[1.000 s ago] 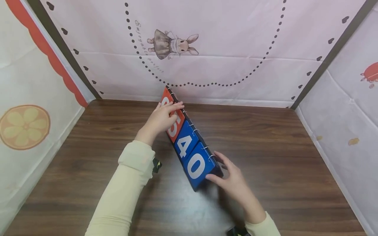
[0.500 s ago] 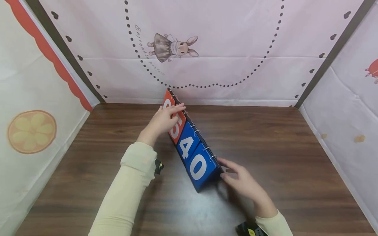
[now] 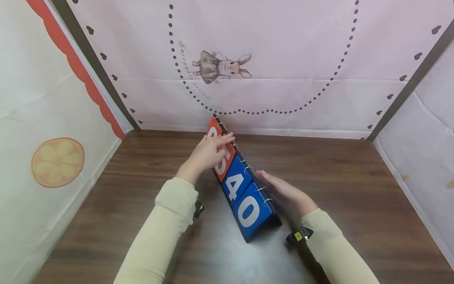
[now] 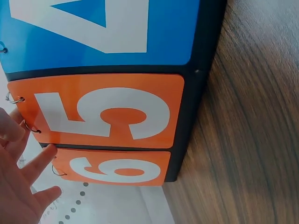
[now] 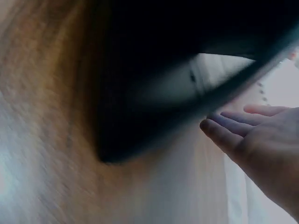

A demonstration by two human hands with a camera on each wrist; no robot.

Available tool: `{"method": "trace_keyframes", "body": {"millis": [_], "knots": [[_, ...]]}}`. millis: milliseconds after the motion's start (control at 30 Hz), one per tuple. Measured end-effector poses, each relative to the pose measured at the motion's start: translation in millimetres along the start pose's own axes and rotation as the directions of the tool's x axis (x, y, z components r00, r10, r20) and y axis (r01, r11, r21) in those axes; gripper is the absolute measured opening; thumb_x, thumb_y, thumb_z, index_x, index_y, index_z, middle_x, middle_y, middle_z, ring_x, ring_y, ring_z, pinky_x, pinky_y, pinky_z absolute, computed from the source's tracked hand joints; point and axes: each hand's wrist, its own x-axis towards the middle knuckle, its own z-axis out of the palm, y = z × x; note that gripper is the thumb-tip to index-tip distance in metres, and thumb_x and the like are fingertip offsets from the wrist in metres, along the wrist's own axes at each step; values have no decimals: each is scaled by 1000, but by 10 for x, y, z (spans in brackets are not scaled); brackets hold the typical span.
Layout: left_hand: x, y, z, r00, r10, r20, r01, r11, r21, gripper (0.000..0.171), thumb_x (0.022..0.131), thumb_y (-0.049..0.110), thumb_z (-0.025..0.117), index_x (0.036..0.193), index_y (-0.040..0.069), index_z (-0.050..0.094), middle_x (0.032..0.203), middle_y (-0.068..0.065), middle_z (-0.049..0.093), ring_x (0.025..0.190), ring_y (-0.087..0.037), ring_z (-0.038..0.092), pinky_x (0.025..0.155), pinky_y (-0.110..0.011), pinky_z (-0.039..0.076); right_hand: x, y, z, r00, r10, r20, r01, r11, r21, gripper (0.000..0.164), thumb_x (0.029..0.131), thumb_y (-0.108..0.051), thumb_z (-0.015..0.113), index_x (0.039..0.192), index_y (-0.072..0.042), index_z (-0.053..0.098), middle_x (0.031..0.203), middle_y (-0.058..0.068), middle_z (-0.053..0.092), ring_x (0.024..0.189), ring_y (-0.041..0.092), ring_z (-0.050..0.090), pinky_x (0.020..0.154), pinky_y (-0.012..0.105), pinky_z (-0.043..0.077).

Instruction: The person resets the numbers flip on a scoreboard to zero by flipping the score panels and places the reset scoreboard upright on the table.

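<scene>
A tabletop flip scoreboard (image 3: pixel 237 188) stands like a tent, slanting from the back of the table toward the front. Its ring-bound cards are orange at the far end and blue at the near end, with white digits including 5, 4 and 0. My left hand (image 3: pixel 208 154) rests at the top edge by the orange cards; in the left wrist view its fingers (image 4: pixel 38 164) are spread beside the rings. My right hand (image 3: pixel 285 192) is beside the scoreboard's right side, fingers extended and close together. In the right wrist view, the dark hollow end of the scoreboard (image 5: pixel 140 135) is blurred.
The scoreboard sits on a dark wood-grain table (image 3: pixel 149 165). Close behind its far end rises a pale wall sheet (image 3: pixel 291 51) with a printed rabbit, and more printed sheets flank the table. A black band (image 3: pixel 299 235) is on the right wrist.
My right hand has left the near end of the scoreboard and moved farther along its right side, fingers straightening. My left hand keeps its place on the top edge. The head view has shifted.
</scene>
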Motion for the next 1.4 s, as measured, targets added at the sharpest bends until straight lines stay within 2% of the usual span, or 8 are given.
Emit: {"method": "trace_keyframes", "body": {"millis": [100, 300, 600, 833, 933, 1100, 1167, 1400], "knots": [[-4, 17, 32, 1000, 6, 3, -6, 1000, -5, 49, 92, 24, 52, 140, 32, 41, 146, 11, 32, 137, -18, 24, 112, -41, 0, 24, 30, 50, 999, 37, -4, -37, 999, -4, 69, 98, -51, 23, 147, -3, 17, 151, 17, 19, 137, 36, 17, 108, 54, 16], [-14, 0, 45, 1000, -1, -7, 1, 1000, -5, 50, 91, 24, 54, 139, 32, 42, 146, 12, 33, 136, -17, 25, 112, -42, 1, 43, 19, 149, 993, 103, -58, -104, 994, -19, 71, 94, -59, 25, 144, -9, 27, 131, 16, 48, 112, 30, 51, 96, 51, 39], [-34, -56, -3, 1000, 2, -5, -1, 1000, 7, 52, 91, 26, 55, 139, 36, 39, 147, 11, 32, 136, -17, 25, 112, -44, 1, 58, 12, 265, 983, 115, -145, -119, 993, -20, 72, 93, -60, 27, 140, -7, 38, 117, 13, 58, 99, 26, 58, 89, 49, 45], [-47, -33, 35, 1000, -12, 6, 12, 1000, -10, 52, 91, 26, 55, 139, 36, 39, 147, 11, 31, 136, -17, 24, 111, -43, 0, -22, -47, 285, 980, 101, -169, -116, 990, -81, 71, 95, -58, 27, 140, -4, 36, 123, 17, 54, 106, 30, 55, 91, 53, 43], [-64, -45, 27, 1000, -2, -6, 2, 1000, -26, 49, 92, 28, 51, 139, 36, 40, 147, 11, 32, 136, -17, 25, 111, -44, 0, -35, -79, 296, 982, 75, -171, -94, 990, -108, 72, 96, -56, 26, 143, -2, 30, 134, 21, 45, 117, 37, 47, 96, 57, 35], [-85, -86, 32, 1000, 25, -2, -26, 999, -48, 51, 92, 49, 45, 141, 34, 39, 147, 10, 31, 136, -16, 25, 111, -45, 1, -20, -62, 314, 981, 42, -187, -68, 989, -133, 71, 96, -54, 28, 147, -5, 18, 148, 21, 24, 132, 42, 24, 101, 63, 23], [-79, -91, 38, 1000, 26, 1, -26, 999, -48, 59, 88, 57, 47, 141, 34, 38, 147, 10, 31, 136, -18, 25, 111, -44, 1, -24, -71, 316, 981, 38, -191, -66, 988, -137, 71, 96, -55, 28, 147, -7, 16, 149, 20, 22, 133, 42, 23, 100, 63, 23], [-28, -92, 55, 1000, 8, 12, -7, 998, -61, 68, 81, 61, 56, 141, 35, 37, 147, 12, 30, 137, -20, 23, 111, -43, 1, -38, -99, 310, 982, 50, -181, -58, 998, -39, 72, 95, -58, 19, 148, -11, 14, 151, 15, 19, 136, 39, 18, 104, 62, 17]]}}
